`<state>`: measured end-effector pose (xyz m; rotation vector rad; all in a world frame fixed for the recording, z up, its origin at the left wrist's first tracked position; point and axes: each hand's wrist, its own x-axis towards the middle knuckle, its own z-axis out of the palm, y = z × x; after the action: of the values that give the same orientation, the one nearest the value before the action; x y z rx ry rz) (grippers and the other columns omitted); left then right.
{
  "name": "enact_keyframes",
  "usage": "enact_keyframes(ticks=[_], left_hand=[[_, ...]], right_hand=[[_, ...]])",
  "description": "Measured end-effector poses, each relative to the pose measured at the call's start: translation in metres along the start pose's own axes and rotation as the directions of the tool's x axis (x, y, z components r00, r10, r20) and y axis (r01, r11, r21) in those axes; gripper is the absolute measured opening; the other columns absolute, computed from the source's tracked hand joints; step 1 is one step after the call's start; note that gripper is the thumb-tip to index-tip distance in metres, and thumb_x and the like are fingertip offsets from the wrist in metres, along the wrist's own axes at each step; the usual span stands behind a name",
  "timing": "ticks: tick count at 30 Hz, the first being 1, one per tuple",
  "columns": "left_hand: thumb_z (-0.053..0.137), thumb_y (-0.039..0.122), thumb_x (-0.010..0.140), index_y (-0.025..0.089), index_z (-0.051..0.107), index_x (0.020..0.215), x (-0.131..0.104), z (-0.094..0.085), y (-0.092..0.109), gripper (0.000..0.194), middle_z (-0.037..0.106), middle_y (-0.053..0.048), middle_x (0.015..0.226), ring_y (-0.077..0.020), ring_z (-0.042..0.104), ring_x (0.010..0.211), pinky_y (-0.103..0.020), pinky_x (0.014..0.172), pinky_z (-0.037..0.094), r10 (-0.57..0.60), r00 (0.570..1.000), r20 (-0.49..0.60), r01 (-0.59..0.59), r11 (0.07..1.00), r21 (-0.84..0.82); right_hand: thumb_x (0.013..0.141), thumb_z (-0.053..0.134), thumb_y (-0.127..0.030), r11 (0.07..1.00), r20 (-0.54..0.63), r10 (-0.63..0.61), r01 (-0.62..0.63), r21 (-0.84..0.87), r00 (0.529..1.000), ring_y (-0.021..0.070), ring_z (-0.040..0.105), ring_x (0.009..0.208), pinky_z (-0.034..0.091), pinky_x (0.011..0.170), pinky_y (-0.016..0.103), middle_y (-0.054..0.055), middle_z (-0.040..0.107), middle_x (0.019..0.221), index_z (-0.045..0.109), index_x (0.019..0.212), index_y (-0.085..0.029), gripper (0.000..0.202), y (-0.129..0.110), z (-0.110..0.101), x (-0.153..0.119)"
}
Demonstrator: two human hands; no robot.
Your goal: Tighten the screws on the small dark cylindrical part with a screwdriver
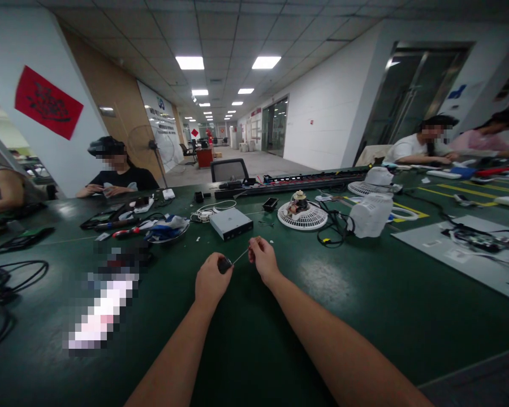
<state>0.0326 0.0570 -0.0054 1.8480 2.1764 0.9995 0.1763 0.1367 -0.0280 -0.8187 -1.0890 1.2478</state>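
Observation:
My left hand (212, 281) is closed around the dark handle of a screwdriver (240, 257), whose thin metal shaft points up and to the right. At the far end of that shaft, the fingers of my right hand (262, 257) pinch the tip; whether a small part is also between them I cannot tell. Both hands are over the green table, just in front of a silver box-shaped drive (231, 224) with a dark front. Behind the right hand lie a few small dark bits, with a small black tray (270, 204) beyond.
A white fan grille with a motor (299, 212), a white housing (370, 216) and black cable stand right of centre. A grey panel with circuit boards (462, 249) lies far right. Tools and a blue bundle (167, 227) lie left, near black cables (12, 280). Several people sit around the table.

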Motion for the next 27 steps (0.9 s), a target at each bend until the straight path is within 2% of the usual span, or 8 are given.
enact_keyframes(ticks=[4,10,14,19,24,27], left_hand=[[0.069,0.027,0.080,0.022,0.062,0.099,0.0001,0.0021,0.0002,0.020,0.070,-0.004,0.099,-0.0202,0.065,0.092,-0.029,0.078,0.047,0.053,0.999,-0.006,-0.053,0.999,0.004],[0.069,0.029,0.081,0.021,0.063,0.102,0.0034,0.0065,-0.0032,0.024,0.071,-0.006,0.101,-0.0212,0.066,0.093,-0.030,0.081,0.048,0.069,0.997,-0.019,-0.069,0.998,0.001],[0.069,0.030,0.081,0.020,0.063,0.106,0.0054,0.0080,-0.0050,0.027,0.072,-0.007,0.103,-0.0221,0.067,0.095,-0.031,0.082,0.049,0.089,0.996,-0.022,-0.089,0.996,-0.002],[0.068,0.032,0.082,0.021,0.063,0.108,0.0062,0.0072,-0.0036,0.028,0.072,-0.007,0.103,-0.0223,0.067,0.094,-0.031,0.079,0.049,0.126,0.992,0.005,-0.126,0.992,0.024],[0.067,0.032,0.083,0.022,0.063,0.108,0.0073,0.0059,-0.0017,0.027,0.072,-0.006,0.103,-0.0222,0.067,0.094,-0.031,0.080,0.048,0.185,0.983,0.002,-0.185,0.982,0.030],[0.066,0.032,0.083,0.022,0.063,0.108,0.0073,0.0051,-0.0012,0.027,0.072,-0.006,0.104,-0.0228,0.066,0.095,-0.032,0.080,0.048,0.184,0.983,-0.005,-0.184,0.983,0.028]], right_hand=[[0.078,0.059,-0.061,1.000,-0.040,-0.030,0.030,-0.001,0.999,0.0102,0.047,0.050,0.037,0.044,0.022,-0.005,0.050,0.061,0.050,0.079,-0.022,0.041,0.0018,0.0016,0.0015],[0.074,0.064,-0.061,1.000,0.100,0.002,0.000,-0.020,0.995,0.0106,0.049,0.049,0.037,0.043,0.023,-0.003,0.055,0.059,0.058,0.076,-0.019,0.043,-0.0002,0.0029,0.0021],[0.068,0.073,-0.053,0.999,0.169,0.017,-0.012,-0.033,0.986,0.0102,0.048,0.046,0.037,0.043,0.023,-0.004,0.058,0.058,0.061,0.076,-0.018,0.038,0.0000,0.0041,0.0030],[0.068,0.073,-0.055,0.999,0.219,0.032,-0.030,-0.015,0.975,0.0135,0.055,0.049,0.042,0.046,0.025,-0.001,0.062,0.056,0.058,0.069,-0.019,0.039,0.0003,0.0028,0.0046],[0.072,0.069,-0.057,0.999,0.230,0.030,-0.033,0.010,0.973,0.0162,0.061,0.056,0.048,0.053,0.028,-0.001,0.066,0.063,0.055,0.079,-0.021,0.039,0.0009,0.0022,0.0057],[0.074,0.069,-0.054,1.000,0.212,0.022,-0.018,-0.019,0.977,0.0150,0.059,0.054,0.046,0.050,0.027,-0.003,0.063,0.060,0.054,0.078,-0.022,0.036,0.0016,0.0040,0.0052]])
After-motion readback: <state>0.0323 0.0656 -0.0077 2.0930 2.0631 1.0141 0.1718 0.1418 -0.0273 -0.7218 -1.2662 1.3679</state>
